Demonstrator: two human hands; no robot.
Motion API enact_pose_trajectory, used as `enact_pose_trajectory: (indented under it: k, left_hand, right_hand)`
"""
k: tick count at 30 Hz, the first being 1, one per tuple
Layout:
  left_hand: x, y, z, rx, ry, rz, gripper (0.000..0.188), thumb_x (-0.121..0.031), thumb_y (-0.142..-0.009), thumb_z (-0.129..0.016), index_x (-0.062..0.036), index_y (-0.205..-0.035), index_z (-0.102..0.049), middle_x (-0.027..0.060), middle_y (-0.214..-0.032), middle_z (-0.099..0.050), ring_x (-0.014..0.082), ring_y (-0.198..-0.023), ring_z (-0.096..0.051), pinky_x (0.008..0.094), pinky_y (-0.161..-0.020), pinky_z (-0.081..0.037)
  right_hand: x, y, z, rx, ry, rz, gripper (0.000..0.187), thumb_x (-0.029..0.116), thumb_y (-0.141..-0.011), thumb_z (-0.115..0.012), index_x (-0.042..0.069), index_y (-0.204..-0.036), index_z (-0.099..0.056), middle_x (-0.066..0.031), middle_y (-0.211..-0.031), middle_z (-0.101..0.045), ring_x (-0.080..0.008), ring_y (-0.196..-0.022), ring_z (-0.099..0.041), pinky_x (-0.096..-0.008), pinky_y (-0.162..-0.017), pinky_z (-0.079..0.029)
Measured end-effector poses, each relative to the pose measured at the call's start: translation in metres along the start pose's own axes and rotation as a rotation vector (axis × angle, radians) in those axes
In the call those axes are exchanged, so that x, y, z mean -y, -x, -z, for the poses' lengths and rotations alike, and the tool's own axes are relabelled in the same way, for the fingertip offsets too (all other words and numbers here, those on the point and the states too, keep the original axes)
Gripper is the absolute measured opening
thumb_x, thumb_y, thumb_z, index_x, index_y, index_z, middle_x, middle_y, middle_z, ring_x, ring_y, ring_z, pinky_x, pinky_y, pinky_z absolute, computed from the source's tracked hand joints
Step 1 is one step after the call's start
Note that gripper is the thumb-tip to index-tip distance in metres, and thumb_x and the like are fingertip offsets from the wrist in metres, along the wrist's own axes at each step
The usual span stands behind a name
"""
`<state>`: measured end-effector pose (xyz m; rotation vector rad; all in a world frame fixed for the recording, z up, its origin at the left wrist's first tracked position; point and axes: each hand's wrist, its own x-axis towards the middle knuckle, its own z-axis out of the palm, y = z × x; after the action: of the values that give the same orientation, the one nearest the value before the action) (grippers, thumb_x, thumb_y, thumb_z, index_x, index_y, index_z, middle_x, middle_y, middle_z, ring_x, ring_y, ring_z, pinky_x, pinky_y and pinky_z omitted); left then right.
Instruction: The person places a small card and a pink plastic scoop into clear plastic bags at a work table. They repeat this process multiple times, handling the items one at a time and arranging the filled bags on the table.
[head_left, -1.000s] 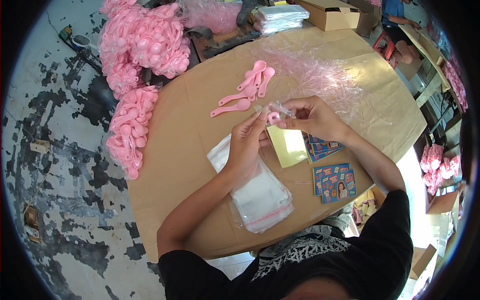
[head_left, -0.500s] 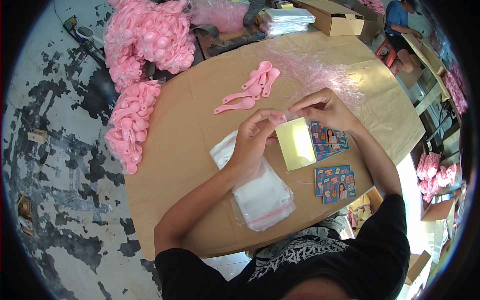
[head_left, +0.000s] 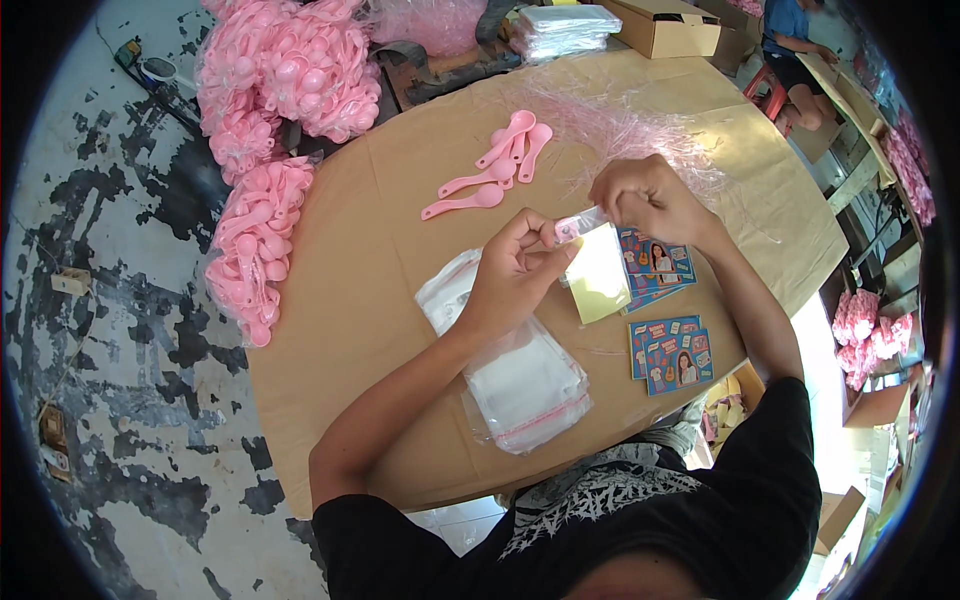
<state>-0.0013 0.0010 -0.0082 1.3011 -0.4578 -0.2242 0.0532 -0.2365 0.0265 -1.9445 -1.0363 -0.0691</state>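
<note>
A small clear plastic bag (head_left: 577,226) with a pale yellow card (head_left: 600,278) in it is held up over the table. My left hand (head_left: 515,275) pinches the bag's upper left corner between thumb and fingers. At the bag's upper right edge, my right hand (head_left: 655,205) is closed with fingers curled; what it grips is hidden. Below my left hand lies a stack of clear plastic bags (head_left: 525,385). Blue printed cards sit in two groups, one (head_left: 660,265) partly behind the yellow card, the other (head_left: 675,358) nearer me.
Several pink plastic spoons (head_left: 475,198) lie beyond my left hand. Shredded clear-pink plastic strips (head_left: 640,130) spread behind my right hand. Bags of pink spoons (head_left: 310,80) are piled far left. Bundled plastic bags (head_left: 565,30) and a cardboard box (head_left: 660,28) stand at the back. A person (head_left: 795,60) sits far right.
My right hand has curled closed and lifted slightly away from me. The bag with the yellow card has shifted right and tilted, its upper flap now showing. My left hand moved a little right.
</note>
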Motion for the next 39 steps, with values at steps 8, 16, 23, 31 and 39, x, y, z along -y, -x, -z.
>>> enact_pose_trajectory:
  k: [8, 16, 23, 31, 39]
  left_hand:
    - [-0.004, 0.0, -0.001, 0.016, -0.024, 0.03, 0.031, 0.005, -0.084, -0.069, -0.0059, -0.096, -0.042, 0.0108, -0.108, -0.064, 0.0171, -0.096, -0.067, 0.0269, -0.081, -0.056]
    - [-0.008, 0.002, -0.004, 0.008, -0.07, 0.025, 0.049, 0.005, -0.087, -0.064, -0.0014, -0.126, -0.036, 0.0174, -0.121, -0.056, 0.0229, -0.097, -0.068, 0.0311, -0.082, -0.058]
    - [-0.003, 0.001, -0.001, -0.042, 0.018, 0.04, 0.031, -0.007, -0.096, -0.055, -0.0005, -0.124, -0.042, 0.0157, -0.11, -0.059, 0.0205, -0.084, -0.068, 0.0307, -0.074, -0.058]
    - [-0.009, 0.004, -0.001, -0.076, 0.091, 0.057, 0.022, -0.01, -0.097, -0.055, -0.0008, -0.115, -0.046, 0.0124, -0.097, -0.06, 0.0183, -0.075, -0.066, 0.031, -0.067, -0.056]
    - [-0.004, 0.007, 0.001, -0.079, 0.043, 0.046, 0.019, -0.008, -0.097, -0.051, -0.0012, -0.115, -0.046, 0.014, -0.097, -0.058, 0.0207, -0.074, -0.066, 0.0328, -0.064, -0.057]
  right_hand:
    - [0.037, -0.001, -0.013, 0.051, -0.06, -0.292, 0.03, 0.02, -0.089, -0.068, 0.004, -0.113, -0.06, -0.0051, -0.083, -0.066, -0.0123, -0.071, -0.06, -0.0279, -0.066, -0.048]
    - [0.044, 0.016, 0.053, -0.181, -0.073, -0.235, 0.029, 0.01, -0.093, -0.061, 0.004, -0.121, -0.063, -0.0051, -0.108, -0.068, -0.0105, -0.087, -0.064, -0.0257, -0.075, -0.052]
    - [-0.018, 0.361, 0.103, -1.814, -0.003, -0.083, 0.047, 0.028, -0.101, -0.045, -0.003, -0.137, -0.043, -0.0158, -0.121, -0.055, -0.022, -0.102, -0.06, -0.0332, -0.081, -0.057]
    - [-0.047, 0.7, -0.194, -1.491, 0.786, -1.471, 0.048, 0.03, -0.1, -0.047, -0.004, -0.134, -0.048, -0.0192, -0.128, -0.056, -0.0289, -0.116, -0.057, -0.0396, -0.098, -0.048]
    - [-0.092, 0.614, -0.099, -1.442, 0.912, -1.234, 0.041, 0.03, -0.099, -0.05, -0.002, -0.123, -0.061, -0.0192, -0.126, -0.061, -0.0315, -0.118, -0.057, -0.0377, -0.1, -0.045]
